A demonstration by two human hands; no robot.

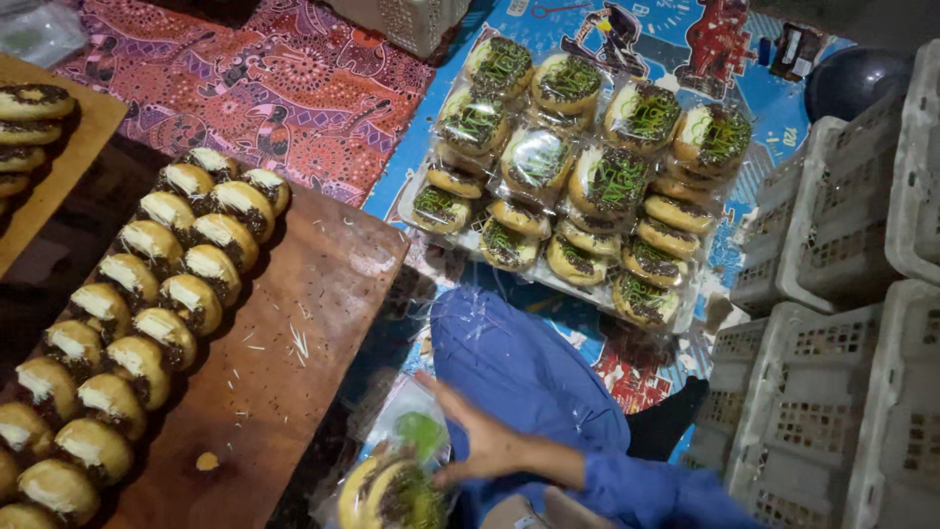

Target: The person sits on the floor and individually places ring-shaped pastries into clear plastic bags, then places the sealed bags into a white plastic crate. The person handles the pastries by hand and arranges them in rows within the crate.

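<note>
My right hand (482,443), in a blue sleeve, reaches in from the lower right and is blurred by motion. Its thumb and fingers are spread around the edge of a clear plastic bag (416,431) with a green label. A round filled pastry with dark sprinkles (387,495) sits in the bag at the bottom edge. My left hand does not show; it may be hidden under the bag. My blue-trousered knee (519,367) lies just behind the hand.
A wooden board (313,313) at left carries rows of unwrapped filled pastries (147,304). A stack of bagged pastries (578,167) lies on the patterned blue mat ahead. White plastic crates (842,392) stand at right. Another board with dark-topped pastries (29,118) is at far left.
</note>
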